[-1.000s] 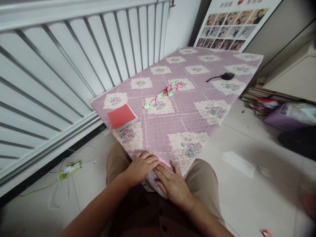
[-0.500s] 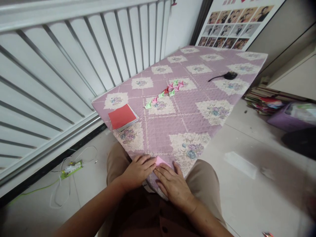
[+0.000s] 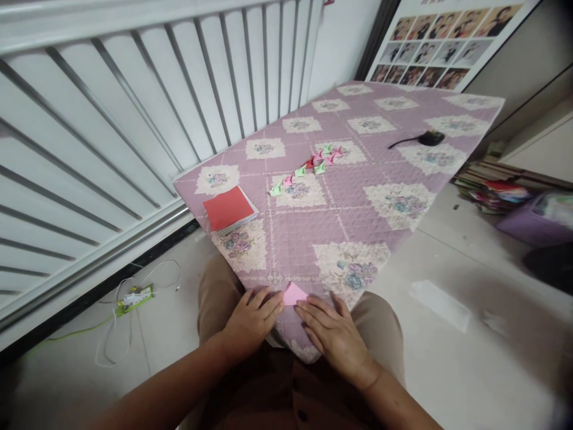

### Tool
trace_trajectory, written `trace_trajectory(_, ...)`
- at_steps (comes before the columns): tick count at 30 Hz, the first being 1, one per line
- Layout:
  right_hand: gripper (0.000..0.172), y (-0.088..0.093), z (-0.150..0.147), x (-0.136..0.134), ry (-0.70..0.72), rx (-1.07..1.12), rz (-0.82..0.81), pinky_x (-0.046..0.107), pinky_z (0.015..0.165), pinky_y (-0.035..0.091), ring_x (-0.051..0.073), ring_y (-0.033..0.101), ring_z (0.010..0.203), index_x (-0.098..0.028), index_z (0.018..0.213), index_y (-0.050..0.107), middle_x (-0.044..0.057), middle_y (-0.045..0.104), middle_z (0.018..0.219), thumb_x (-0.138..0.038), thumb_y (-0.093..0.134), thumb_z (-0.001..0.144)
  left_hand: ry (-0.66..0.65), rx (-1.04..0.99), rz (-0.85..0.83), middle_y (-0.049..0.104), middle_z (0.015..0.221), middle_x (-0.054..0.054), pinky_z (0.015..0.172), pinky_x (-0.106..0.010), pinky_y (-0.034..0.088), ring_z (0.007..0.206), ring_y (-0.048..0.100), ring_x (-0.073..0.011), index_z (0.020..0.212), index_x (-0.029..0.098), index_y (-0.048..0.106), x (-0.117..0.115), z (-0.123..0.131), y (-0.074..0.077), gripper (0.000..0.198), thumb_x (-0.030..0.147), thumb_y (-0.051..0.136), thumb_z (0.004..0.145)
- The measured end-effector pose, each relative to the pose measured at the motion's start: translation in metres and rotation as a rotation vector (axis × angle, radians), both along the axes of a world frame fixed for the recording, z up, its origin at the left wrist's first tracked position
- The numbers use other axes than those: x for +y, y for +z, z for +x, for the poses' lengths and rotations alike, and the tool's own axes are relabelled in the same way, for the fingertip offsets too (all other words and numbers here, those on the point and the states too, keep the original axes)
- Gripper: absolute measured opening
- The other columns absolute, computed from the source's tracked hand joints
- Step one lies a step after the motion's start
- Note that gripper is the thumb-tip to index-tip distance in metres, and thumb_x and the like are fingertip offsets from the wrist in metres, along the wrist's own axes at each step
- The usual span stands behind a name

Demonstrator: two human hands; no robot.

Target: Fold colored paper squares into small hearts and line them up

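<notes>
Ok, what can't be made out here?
Head view, all four:
- Pink paper: side ends partly covered by the left hand and right hand.
- Photo poster: top cut off by the upper edge.
- Purple container: contents blurred.
- Black ladle: bowl too small and dark to read.

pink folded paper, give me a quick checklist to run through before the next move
1. Pink folded paper lying on the tablecloth: ok, near the table's closest corner.
2. Left hand at the paper: ok, fingertips at its left corner.
3. Right hand at the paper: ok, fingertips at its lower right.
4. Whole paper visible: not ok, fingers hide part of it.
5. Layers lined up exactly: cannot tell, too small and partly covered.
6. Red-topped paper stack and small folded paper pieces apart from both hands: ok.
</notes>
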State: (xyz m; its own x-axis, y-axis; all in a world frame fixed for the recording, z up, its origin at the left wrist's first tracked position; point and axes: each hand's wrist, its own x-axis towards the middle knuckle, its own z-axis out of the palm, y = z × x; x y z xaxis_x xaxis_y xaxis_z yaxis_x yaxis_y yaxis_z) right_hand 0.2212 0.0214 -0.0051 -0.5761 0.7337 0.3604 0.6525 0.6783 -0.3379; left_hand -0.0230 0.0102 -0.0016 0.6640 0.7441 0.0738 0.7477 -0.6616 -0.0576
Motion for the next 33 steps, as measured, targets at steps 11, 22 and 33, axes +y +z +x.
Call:
trace_trajectory(11, 0.028, 0.006, 0.036, 0.005, -0.070, -0.060, 0.059, 0.047, 0.103, 0.022, 0.022, 0.059, 0.108, -0.025, 0.118, 0.059, 0.003, 0.070, 0.109, -0.020, 0.049, 0.092, 0.007, -0.002, -0.028, 0.042, 0.146, -0.003, 0.096, -0.044, 0.035, 0.123, 0.039, -0.0279, 0.133, 0.020, 0.049, 0.000, 0.004, 0.008, 0.039, 0.025, 0.035, 0.096)
trace_trajectory(22, 0.021, 0.013, -0.031, 0.029, -0.027, 0.032, -0.147, 0.036, 0.082, 0.044, 0.023, 0.057, 0.092, -0.019, 0.100, 0.066, 0.009, 0.065, 0.095, -0.017, 0.066, 0.079, 0.034, -0.051, -0.081, 0.038, 0.148, -0.002, 0.102, -0.042, 0.031, 0.128, 0.034, -0.0273, 0.138, 0.020, 0.041, -0.008, 0.000, 0.006, 0.044, 0.023, 0.039, 0.094)
trace_trajectory(33, 0.015, 0.006, -0.022, 0.051, 0.130, 0.130, -0.218, 0.033, 0.077, 0.046, 0.020, 0.057, 0.084, -0.021, 0.091, 0.068, 0.005, 0.065, 0.086, -0.014, 0.066, 0.078, 0.368, -0.351, -0.244, 0.063, 0.113, -0.003, 0.093, -0.036, 0.040, 0.104, 0.052, -0.0206, 0.109, 0.023, 0.061, -0.003, 0.014, 0.021, 0.023, 0.020, 0.049, 0.090)
